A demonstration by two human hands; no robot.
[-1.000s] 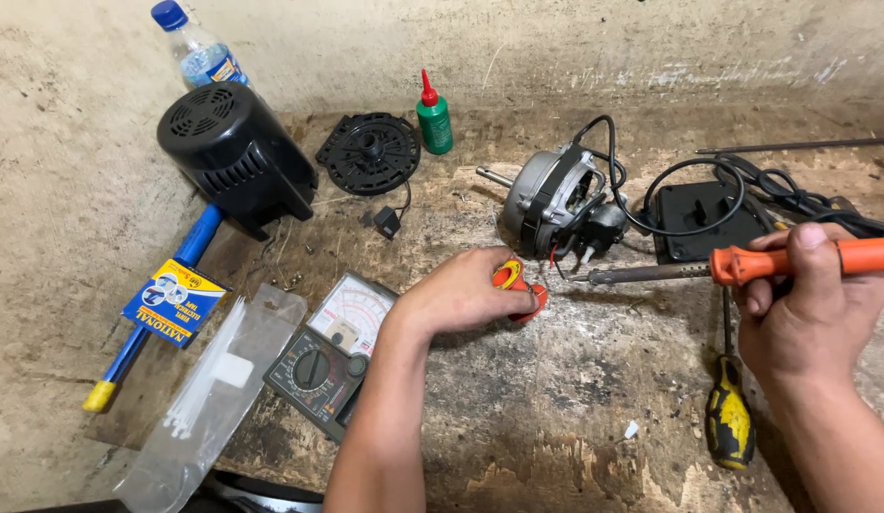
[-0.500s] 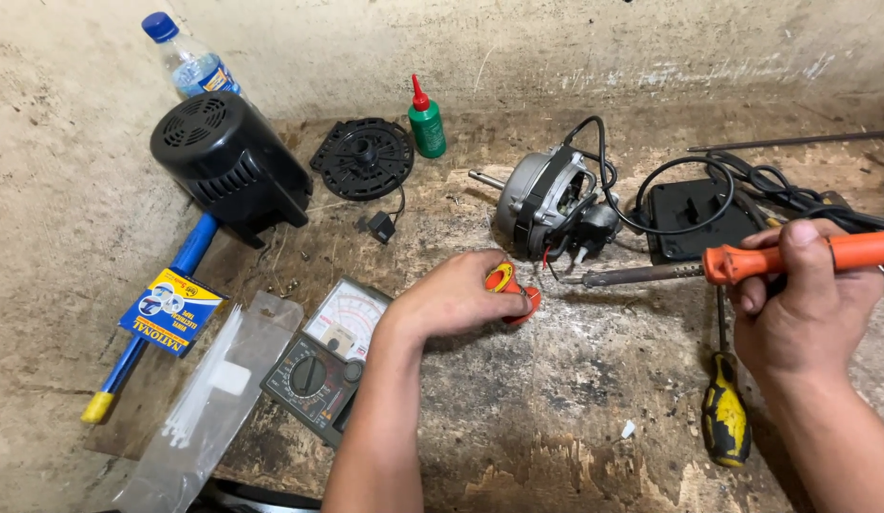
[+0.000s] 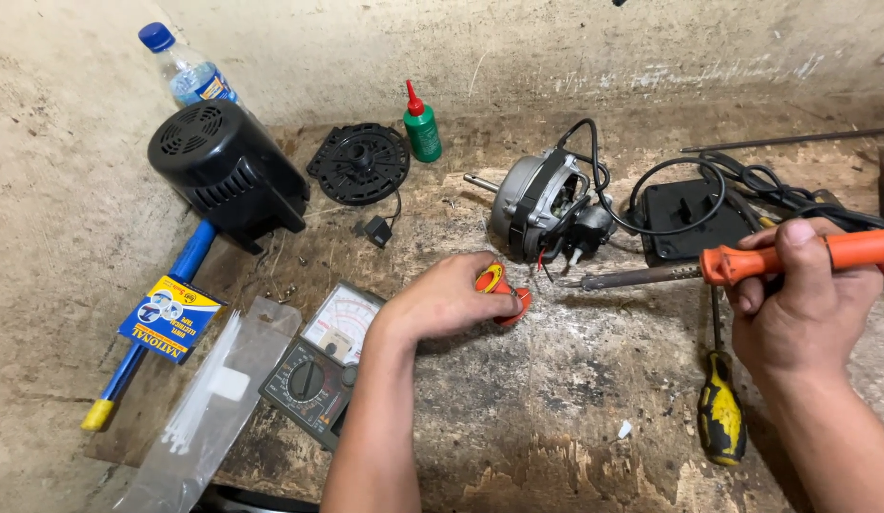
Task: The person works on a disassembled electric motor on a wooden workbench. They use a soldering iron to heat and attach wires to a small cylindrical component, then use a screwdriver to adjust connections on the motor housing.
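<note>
The motor (image 3: 542, 204) lies at the back of the bench. In front of it, your right hand (image 3: 803, 304) grips the soldering iron (image 3: 746, 264), and your left hand (image 3: 442, 299) pinches the red-yellow spool (image 3: 499, 288) near its tip.

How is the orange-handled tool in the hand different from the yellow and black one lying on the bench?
The soldering iron has an orange handle and is held level in the right hand; the screwdriver has a yellow-and-black handle and lies untouched on the bench. The iron's shaft looks thicker than the screwdriver's. Both have metal shafts.
</note>
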